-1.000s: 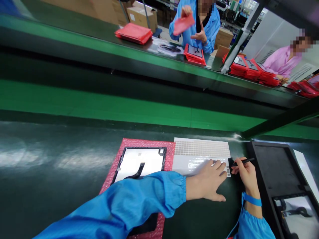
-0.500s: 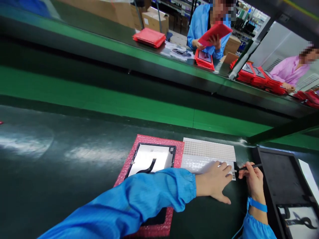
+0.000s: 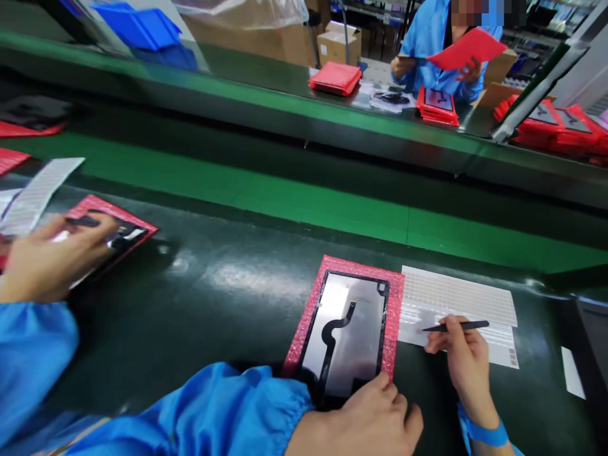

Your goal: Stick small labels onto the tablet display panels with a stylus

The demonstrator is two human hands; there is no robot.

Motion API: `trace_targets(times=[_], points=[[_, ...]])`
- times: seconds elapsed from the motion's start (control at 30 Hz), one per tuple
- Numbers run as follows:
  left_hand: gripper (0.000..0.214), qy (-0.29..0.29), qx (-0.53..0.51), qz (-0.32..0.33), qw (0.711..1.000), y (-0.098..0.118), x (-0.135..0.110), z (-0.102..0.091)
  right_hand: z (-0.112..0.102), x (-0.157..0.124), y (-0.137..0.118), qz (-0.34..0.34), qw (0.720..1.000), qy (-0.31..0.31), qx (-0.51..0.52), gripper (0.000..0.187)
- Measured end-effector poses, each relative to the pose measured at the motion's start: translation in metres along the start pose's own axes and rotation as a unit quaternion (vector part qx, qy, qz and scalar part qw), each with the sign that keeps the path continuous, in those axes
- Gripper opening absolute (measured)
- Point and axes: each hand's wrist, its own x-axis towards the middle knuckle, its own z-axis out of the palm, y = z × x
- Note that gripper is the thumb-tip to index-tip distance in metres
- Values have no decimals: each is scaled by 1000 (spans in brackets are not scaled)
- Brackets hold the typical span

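A silver panel (image 3: 349, 339) with a black flex cable lies in a black frame on a pink bubble-wrap sheet (image 3: 394, 297) in front of me. My left hand (image 3: 368, 421) rests with fingers curled on the panel's near edge. My right hand (image 3: 463, 358) is closed on black tweezers (image 3: 456, 327), whose tip hovers over a white sheet of small stickers (image 3: 458, 297) just right of the pink sheet.
At far left a co-worker's hand (image 3: 45, 256) works on another panel on pink wrap (image 3: 130, 221). Across the green conveyor belt (image 3: 304, 202) a person in blue holds a red sheet (image 3: 463, 47), beside stacks of red-wrapped panels (image 3: 437, 104) and cardboard boxes.
My left hand has left the sticker sheet and come down to the panel's near edge. My view has swung left, bringing the co-worker's hand into sight. The right hand still holds the tweezers over the stickers.
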Motion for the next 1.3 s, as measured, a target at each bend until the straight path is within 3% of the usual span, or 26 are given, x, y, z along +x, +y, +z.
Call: trace_targets(times=[0.07,0.17,0.4,0.67,0.87,1.07,1.3], points=[[43,-23,-5,-70,997,-7,-11,11,27,-5,2,24,999,-27,-21,53],[60,-37,-7,-118,992,-16,-20,18,52,-7,1,38,997,-56,-37,52],[68,-36,-22,-218,975,-28,-24,6,62,-7,5,65,993,-85,-56,47],[69,-6,-79,-220,972,-34,-26,13,63,-12,4,53,991,-81,-88,44],[76,-102,-15,-206,973,-32,-18,-3,64,-13,3,49,992,-68,-97,47],[90,-156,9,-188,970,-32,-9,-16,63,-14,6,45,991,-74,-102,45],[96,-146,20,-184,972,-34,-8,-12,62,-14,9,31,992,-75,-100,44]])
